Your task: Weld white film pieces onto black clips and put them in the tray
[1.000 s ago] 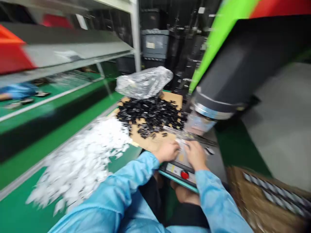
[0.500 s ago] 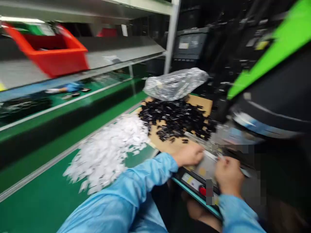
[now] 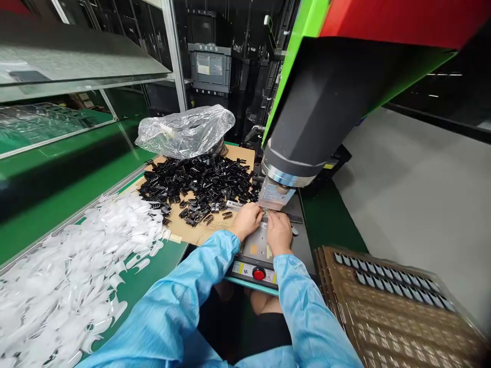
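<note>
My left hand (image 3: 247, 221) and my right hand (image 3: 279, 232) are side by side on the grey bed of a machine, right under its clear-walled block (image 3: 275, 194). The fingers of both hands are closed and meet at a small fixture whose contents they mostly hide. Whatever they pinch is too small to make out. A small pale oval piece (image 3: 294, 231) lies just right of my right hand. Nearer to me, a red button (image 3: 259, 274) sits on the machine's front panel. The black machine head (image 3: 307, 117) with its silver ring hangs above.
Many small black clips (image 3: 203, 179) lie heaped on cardboard (image 3: 184, 232), with a clear plastic bag (image 3: 187, 132) behind. White plastic pieces (image 3: 88, 245) cover the green bench at left. Brown trays (image 3: 399, 322), the top one partly filled, are stacked at right. Grey crates (image 3: 210, 69) stand behind.
My view has turned right, so the trays now show and the red bin is out of sight. Both hands have come closer together, meeting under the machine head.
</note>
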A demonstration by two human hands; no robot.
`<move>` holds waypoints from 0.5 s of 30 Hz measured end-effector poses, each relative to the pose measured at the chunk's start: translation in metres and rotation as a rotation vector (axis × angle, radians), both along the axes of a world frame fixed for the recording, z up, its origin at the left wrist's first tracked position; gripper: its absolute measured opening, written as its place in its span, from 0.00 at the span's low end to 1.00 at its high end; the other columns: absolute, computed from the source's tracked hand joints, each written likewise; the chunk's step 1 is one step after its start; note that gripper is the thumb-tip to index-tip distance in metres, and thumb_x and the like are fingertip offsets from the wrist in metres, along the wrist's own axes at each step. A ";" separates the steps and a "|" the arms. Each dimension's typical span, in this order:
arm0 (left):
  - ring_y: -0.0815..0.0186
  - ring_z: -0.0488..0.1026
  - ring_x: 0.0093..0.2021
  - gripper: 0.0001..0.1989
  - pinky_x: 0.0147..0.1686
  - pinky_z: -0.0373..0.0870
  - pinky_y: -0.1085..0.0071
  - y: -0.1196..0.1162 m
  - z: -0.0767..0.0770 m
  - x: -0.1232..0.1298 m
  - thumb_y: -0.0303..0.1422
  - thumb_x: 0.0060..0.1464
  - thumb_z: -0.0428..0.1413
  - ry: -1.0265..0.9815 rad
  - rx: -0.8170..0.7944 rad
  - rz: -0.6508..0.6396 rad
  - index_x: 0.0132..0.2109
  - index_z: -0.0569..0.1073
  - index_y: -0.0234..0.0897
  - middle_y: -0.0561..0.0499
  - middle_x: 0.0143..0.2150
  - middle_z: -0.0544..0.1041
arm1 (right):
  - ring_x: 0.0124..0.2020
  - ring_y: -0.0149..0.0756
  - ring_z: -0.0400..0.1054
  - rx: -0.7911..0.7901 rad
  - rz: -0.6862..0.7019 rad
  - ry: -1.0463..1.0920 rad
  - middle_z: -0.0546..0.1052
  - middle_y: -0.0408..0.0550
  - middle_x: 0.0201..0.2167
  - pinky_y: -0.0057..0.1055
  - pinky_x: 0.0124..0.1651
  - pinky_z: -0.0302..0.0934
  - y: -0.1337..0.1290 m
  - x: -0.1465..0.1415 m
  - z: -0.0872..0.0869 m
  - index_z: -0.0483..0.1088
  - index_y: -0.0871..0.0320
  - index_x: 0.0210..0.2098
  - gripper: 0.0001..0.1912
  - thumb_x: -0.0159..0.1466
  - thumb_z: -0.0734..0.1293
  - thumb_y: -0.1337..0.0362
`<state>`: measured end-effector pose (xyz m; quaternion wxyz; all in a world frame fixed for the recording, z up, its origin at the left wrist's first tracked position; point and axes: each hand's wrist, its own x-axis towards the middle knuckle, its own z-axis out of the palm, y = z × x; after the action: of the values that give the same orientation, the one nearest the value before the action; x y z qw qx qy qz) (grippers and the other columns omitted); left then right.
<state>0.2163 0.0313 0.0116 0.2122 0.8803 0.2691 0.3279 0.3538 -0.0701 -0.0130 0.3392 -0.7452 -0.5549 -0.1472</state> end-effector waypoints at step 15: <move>0.49 0.68 0.63 0.11 0.64 0.64 0.52 -0.014 0.016 -0.011 0.33 0.64 0.56 0.287 0.325 -0.046 0.51 0.74 0.35 0.38 0.55 0.77 | 0.65 0.54 0.59 -0.131 0.000 -0.114 0.71 0.59 0.66 0.48 0.64 0.55 -0.007 -0.025 0.005 0.66 0.58 0.68 0.26 0.72 0.60 0.66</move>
<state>0.2053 0.0172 0.0280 0.0343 0.9466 0.2200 0.2334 0.3284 -0.0770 -0.0080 0.2574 -0.7562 -0.5819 -0.1528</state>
